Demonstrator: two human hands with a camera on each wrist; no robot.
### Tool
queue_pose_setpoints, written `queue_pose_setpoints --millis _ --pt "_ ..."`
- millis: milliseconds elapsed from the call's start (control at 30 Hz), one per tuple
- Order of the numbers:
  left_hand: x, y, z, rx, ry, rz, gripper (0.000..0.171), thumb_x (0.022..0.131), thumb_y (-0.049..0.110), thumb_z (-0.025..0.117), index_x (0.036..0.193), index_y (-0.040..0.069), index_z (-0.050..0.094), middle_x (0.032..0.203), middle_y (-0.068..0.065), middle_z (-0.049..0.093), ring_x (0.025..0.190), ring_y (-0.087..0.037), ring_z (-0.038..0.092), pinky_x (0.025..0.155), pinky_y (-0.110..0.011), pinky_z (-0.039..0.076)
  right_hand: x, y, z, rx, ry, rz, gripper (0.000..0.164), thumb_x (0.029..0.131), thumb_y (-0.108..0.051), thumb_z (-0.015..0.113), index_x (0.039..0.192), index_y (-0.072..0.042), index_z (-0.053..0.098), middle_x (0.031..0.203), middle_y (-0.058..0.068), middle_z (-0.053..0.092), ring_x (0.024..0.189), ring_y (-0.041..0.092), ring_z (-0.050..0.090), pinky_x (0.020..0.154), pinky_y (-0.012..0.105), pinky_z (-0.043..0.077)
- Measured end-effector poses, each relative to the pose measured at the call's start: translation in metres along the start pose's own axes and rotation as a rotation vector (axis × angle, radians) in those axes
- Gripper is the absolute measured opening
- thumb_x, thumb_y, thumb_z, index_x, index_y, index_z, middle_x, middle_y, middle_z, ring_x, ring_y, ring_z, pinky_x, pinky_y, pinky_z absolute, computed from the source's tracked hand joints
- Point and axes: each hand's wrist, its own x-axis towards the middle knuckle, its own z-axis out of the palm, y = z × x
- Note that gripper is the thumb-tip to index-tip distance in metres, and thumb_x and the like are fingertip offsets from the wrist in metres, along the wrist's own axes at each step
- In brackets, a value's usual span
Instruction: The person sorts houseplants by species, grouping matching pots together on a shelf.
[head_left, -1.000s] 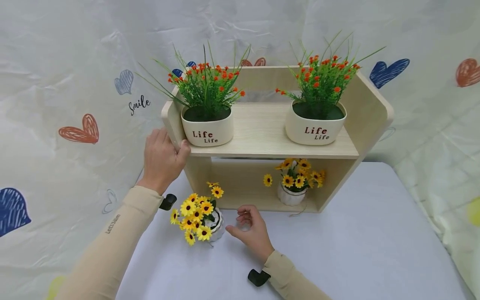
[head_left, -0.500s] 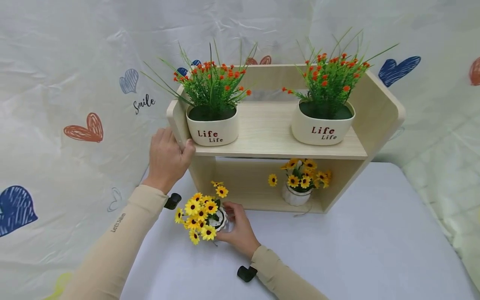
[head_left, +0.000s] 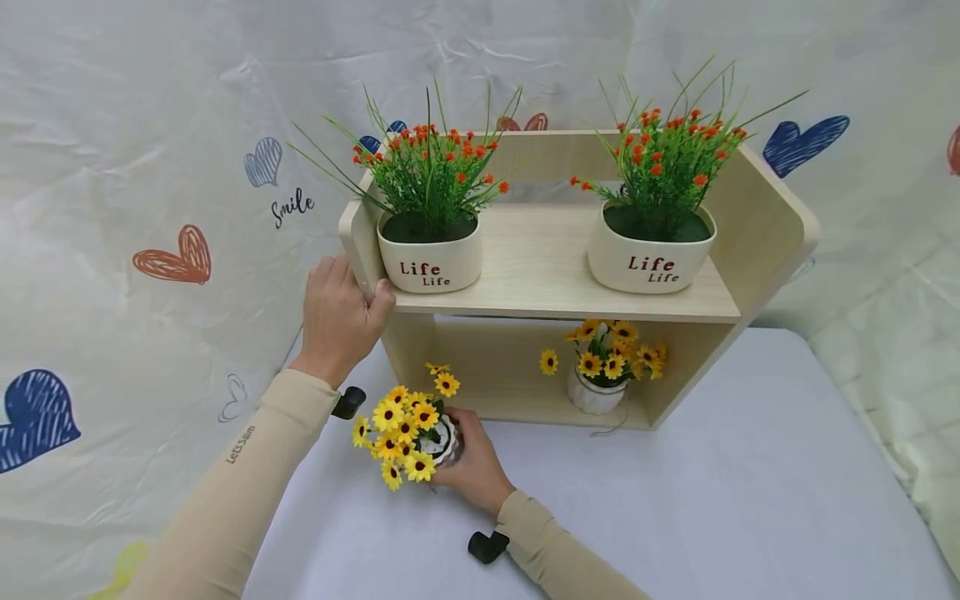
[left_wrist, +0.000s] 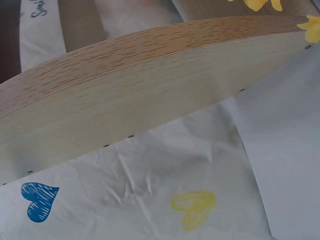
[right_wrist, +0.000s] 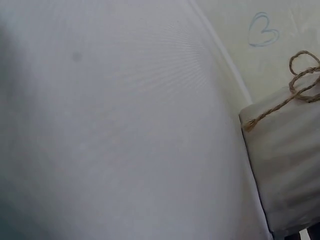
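Observation:
A two-tier wooden shelf point(head_left: 532, 250) stands on the table. My left hand point(head_left: 337, 312) holds its left side panel, thumb at the front edge; that panel point(left_wrist: 150, 90) crosses the left wrist view, where the hand is unseen. In front of the lower tier is a potted yellow sunflower plant point(head_left: 408, 429), tilted left. My right hand point(head_left: 476, 462) grips its white pot point(head_left: 450, 446) from the right, some fingers hidden behind it. At the right wrist view's edge appears the pot point(right_wrist: 285, 155) with its twine bow point(right_wrist: 305, 85).
Two cream "Life" planters point(head_left: 431, 258) with orange flowers occupy the upper tier, left and right. Another white pot of sunflowers point(head_left: 597, 393) sits at the lower tier's right. A white cloth covers the table point(head_left: 712, 508); a curtain printed with hearts point(head_left: 176, 254) hangs behind.
My right hand has moved left from beside the sunflower pot and taken hold of it. The left hand keeps its grip on the shelf. The head view has shifted slightly.

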Motion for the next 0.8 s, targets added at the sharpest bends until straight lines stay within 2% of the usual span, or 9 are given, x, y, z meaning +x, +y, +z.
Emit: queue_pose_setpoints --millis 400,633,800 --pt "0.001 0.004 -0.003 0.003 -0.029 -0.023 0.044 0.096 0.035 0.045 0.104 -0.004 0.064 0.09 -0.021 0.062 0.085 -0.037 0.049 0.075 -0.046 0.036 -0.003 -0.001 -0.003 -0.079 0.041 -0.041 0.087 0.073 -0.038 0.091 0.145 -0.019 0.046 0.141 0.002 0.053 0.13 0.022 0.057 0.111 0.049 0.049" --pt "0.001 0.003 -0.004 0.005 -0.01 -0.003 0.039 0.095 0.032 0.047 0.094 -0.004 0.063 0.087 -0.021 0.062 0.083 -0.039 0.05 0.074 -0.048 0.038 -0.007 -0.007 -0.018 -0.035 0.088 -0.048 0.088 0.071 -0.033 0.093 0.145 -0.02 0.047 0.142 0.003 0.054 0.129 0.022 0.058 0.109 0.051 0.049" --pt "0.0 0.003 -0.005 0.003 -0.004 -0.003 0.038 0.095 0.032 0.048 0.092 -0.003 0.062 0.086 -0.021 0.061 0.082 -0.039 0.049 0.074 -0.048 0.037 -0.009 -0.014 -0.033 -0.05 0.147 -0.048 0.088 0.071 -0.028 0.094 0.145 -0.02 0.047 0.144 0.002 0.056 0.126 0.02 0.058 0.107 0.049 0.05"
